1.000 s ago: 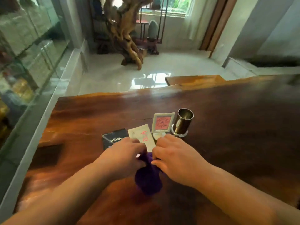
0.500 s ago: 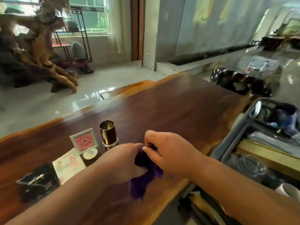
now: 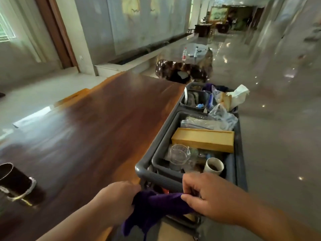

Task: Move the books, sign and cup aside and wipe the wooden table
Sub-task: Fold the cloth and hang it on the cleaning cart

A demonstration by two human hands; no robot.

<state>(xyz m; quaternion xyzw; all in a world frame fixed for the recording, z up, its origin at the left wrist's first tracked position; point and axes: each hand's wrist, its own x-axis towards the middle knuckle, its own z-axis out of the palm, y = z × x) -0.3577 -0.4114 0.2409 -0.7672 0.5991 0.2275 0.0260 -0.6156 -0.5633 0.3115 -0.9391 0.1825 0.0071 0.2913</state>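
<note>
A purple cloth (image 3: pixel 156 206) is stretched between my left hand (image 3: pixel 118 199) and my right hand (image 3: pixel 206 193), both gripping it at the near right edge of the wooden table (image 3: pixel 97 129). The hands hover over the table's edge and the near rim of a grey cart (image 3: pixel 156 178). A dark metal cup (image 3: pixel 13 183) stands on the table at the far left of the view, partly cut off. The books and the sign are out of view.
The grey cart beside the table holds a wooden box (image 3: pixel 203 140), a clear plastic cup (image 3: pixel 178 153), a white paper cup (image 3: pixel 214 166), plastic bags and small bins. A dark stone table (image 3: pixel 184 70) with bottles stands beyond, then a glossy tiled corridor.
The view has swung right, from the books, sign and cup to the cart. Both hands carried the purple cloth right, to the table's edge, and pulled it out between them.
</note>
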